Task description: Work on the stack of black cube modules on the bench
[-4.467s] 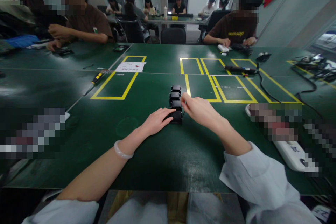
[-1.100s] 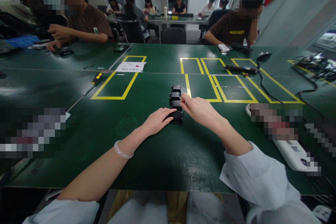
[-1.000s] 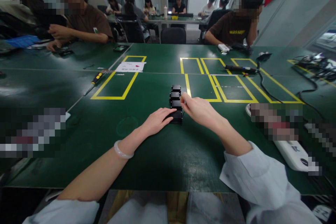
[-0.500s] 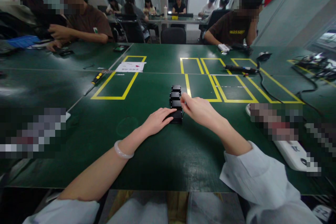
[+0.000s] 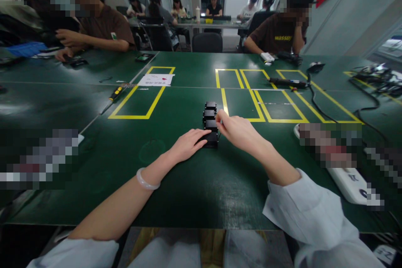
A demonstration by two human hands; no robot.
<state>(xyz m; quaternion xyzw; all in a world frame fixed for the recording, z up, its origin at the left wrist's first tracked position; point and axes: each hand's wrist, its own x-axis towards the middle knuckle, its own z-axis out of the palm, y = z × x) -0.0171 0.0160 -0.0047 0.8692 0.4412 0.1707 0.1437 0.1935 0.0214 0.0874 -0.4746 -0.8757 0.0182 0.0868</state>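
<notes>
Several black box-shaped blocks (image 5: 210, 114) stand in a row on the green table, running away from me. My left hand (image 5: 187, 145) reaches in from the left, with its thumb and forefinger on the nearest black block (image 5: 211, 139). Those fingers cover the block's left part. On the other side of the row, my right hand (image 5: 234, 127) is closed in a pinch beside the second and third blocks. A thin dark line shows just below its fingertips, too small to name.
Yellow tape outlines (image 5: 147, 116) mark the green table (image 5: 176, 201). A yellow-and-black screwdriver (image 5: 116, 93) lies left, near a paper sheet (image 5: 156, 80). A black pen-shaped tool (image 5: 287, 83) with a cable lies right. Partly blurred devices flank my arms. Other people sit across the table.
</notes>
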